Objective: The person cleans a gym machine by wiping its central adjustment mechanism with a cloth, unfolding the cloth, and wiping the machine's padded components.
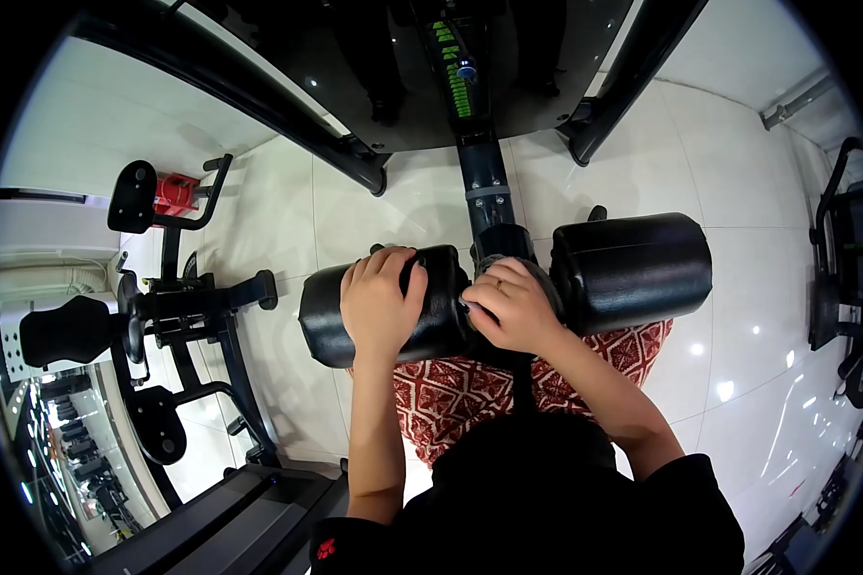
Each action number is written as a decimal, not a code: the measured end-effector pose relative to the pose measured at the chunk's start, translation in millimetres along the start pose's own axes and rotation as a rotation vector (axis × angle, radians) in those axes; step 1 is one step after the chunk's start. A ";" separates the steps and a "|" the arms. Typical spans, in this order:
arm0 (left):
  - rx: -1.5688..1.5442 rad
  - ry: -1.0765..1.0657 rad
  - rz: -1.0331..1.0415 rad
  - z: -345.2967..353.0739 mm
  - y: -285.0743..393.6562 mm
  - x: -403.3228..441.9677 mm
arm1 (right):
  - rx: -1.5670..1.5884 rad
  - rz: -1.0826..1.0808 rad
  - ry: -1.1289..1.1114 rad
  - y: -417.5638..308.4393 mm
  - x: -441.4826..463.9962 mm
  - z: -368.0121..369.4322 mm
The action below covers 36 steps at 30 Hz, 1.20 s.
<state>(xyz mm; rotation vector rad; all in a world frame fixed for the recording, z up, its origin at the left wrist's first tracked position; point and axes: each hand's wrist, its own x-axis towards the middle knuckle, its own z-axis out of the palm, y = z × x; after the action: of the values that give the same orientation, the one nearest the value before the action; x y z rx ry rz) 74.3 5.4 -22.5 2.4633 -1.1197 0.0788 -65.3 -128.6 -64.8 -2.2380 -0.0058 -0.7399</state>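
Observation:
My left hand (384, 292) rests on top of the left black padded roller (441, 307), its fingers laid over the far side and its thumb apart. Close to the centre post (489, 182), my right hand (516, 305) is closed, fingers curled in beside the inner end of that roller. A greyish, see-through edge (537, 273) shows around its knuckles; what the fingers hold is hidden. To the right sits the other black padded roller (633, 268), which neither hand touches. Both rollers lie across my lap, over red-and-white patterned cloth (451, 402).
Ahead stands a dark machine panel (412, 115) with green weight markings and black frame legs (585, 134). Another exercise machine (182, 316) is on the left, with a treadmill-like deck (230, 517) below it. More black equipment (839, 259) lines the right edge. The floor (738, 383) is pale tile.

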 end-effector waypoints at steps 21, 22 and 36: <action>-0.005 -0.063 -0.042 -2.0 -1.4 9.1 | 0.014 0.230 -0.006 0.8 6.2 0.3; -0.018 -0.102 -0.062 -1.7 -2.2 11.6 | 0.035 0.214 -0.030 2.1 6.3 -1.6; 0.027 0.075 0.080 -15.5 10.6 -38.0 | 0.023 0.303 0.081 0.5 8.5 6.5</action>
<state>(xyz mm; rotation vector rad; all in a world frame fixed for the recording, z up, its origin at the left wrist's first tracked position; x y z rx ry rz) 43.0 32.4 -13.1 2.4178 -1.1927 0.2099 -54.8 -126.5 -64.3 -2.1210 0.3548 -0.6584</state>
